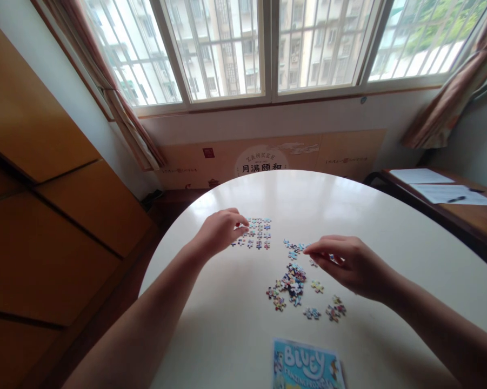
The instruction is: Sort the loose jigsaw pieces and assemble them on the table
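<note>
My left hand (222,232) hovers at the left side of neat rows of small jigsaw puzzle pieces (260,235). Its thumb and forefinger are slightly apart, and I see no piece between them. Over a loose cluster of bluish puzzle pieces (293,255) is my right hand (344,262), its thumb and fingertips pinched together. Whether a piece is in that pinch is too small to tell. Nearer to me lies a heaped pile of mixed puzzle pieces (294,280), with a yellowish piece (317,286) beside it.
Everything lies on a round white table (219,335). A blue Bluey puzzle package (308,364) is at the near edge of view. Small groups of pieces (335,310) lie right of the pile. Papers (454,193) rest on a brown side table; wooden cabinets (57,216) stand left.
</note>
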Available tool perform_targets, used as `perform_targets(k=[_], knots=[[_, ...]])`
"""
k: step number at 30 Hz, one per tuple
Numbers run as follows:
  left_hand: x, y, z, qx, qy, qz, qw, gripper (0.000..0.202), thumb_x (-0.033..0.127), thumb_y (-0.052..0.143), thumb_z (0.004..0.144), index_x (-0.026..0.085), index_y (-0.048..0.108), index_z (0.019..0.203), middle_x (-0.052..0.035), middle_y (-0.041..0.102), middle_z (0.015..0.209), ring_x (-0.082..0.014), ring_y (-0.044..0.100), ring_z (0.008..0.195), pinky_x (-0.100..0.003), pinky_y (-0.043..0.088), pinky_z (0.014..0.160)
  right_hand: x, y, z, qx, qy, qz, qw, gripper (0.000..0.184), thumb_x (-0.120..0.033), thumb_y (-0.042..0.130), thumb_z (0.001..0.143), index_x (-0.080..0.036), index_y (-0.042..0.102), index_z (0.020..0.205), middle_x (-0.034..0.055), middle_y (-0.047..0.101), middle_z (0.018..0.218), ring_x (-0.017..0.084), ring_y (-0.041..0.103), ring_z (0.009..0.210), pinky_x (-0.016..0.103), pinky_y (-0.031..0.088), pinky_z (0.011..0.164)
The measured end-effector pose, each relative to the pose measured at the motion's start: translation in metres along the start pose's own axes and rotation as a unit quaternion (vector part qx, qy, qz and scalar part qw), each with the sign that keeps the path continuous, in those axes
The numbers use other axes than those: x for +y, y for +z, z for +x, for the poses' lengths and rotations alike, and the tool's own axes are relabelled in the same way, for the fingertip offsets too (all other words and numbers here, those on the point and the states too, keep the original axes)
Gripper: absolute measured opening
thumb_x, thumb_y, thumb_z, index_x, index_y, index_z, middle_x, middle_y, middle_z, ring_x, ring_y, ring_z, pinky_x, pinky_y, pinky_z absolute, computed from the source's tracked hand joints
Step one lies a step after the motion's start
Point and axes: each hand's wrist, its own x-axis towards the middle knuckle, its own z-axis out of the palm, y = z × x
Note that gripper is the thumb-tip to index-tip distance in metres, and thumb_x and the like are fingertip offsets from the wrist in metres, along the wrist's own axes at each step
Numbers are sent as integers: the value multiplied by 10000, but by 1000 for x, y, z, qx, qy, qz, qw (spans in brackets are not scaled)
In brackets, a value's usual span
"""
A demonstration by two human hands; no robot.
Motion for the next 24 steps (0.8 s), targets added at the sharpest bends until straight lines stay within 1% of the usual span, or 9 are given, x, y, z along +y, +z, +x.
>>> perform_targets(k=[3,6,8,13,16,19,24], knots=[[-10,-10,0,-43,-2,3,999,170,297,630,864,226,783,889,-43,703,902,-168,632,757,-270,456,692,-1,-1,0,1,-1,-2,1000,174,-200,564,937,-191,733,979,41,719,795,108,591,572,246,498,541],[-13,-11,0,-90,-3,-8,996,155,255,645,822,244,790,876,-33,717,928,-169,629,759,-258,440,670,-1,-1,0,-3,-2,-3,1000,173,-193,562,935,-193,729,982,39,722,801,106,588,572,244,496,544],[-13,-11,0,-110,-12,-8,994,154,249,651,800,253,791,862,-27,719,922,-170,626,754,-253,427,653,-1,-1,0,-4,0,-4,1000,167,-190,568,933,-196,728,980,35,721,804,104,585,573,242,494,548],[-18,-8,0,-131,-18,-2,991,175,281,662,767,249,789,883,-28,719,884,-168,617,725,-247,411,628,0,0,-1,-4,3,-2,1000,163,-193,571,934,-201,726,982,31,721,813,102,580,573,244,489,551],[-19,-5,1,-144,-19,1,989,183,274,672,745,254,789,884,-22,721,856,-171,621,723,-246,405,617,0,0,-1,-8,6,-1,1000,165,-195,567,937,-200,725,985,31,721,814,104,579,576,249,490,554],[-18,-2,1,-157,-21,7,987,195,247,658,740,257,792,882,-18,724,842,-173,621,722,-250,397,608,0,0,0,-8,6,2,1000,164,-203,567,940,-197,723,988,32,720,816,106,580,582,252,488,556],[-14,-1,2,-159,-18,4,987,210,234,647,742,253,793,892,-25,727,858,-179,623,735,-254,396,617,2,1,-1,-10,9,4,1000,164,-201,570,939,-205,725,992,24,717,817,102,578,590,245,481,559]])
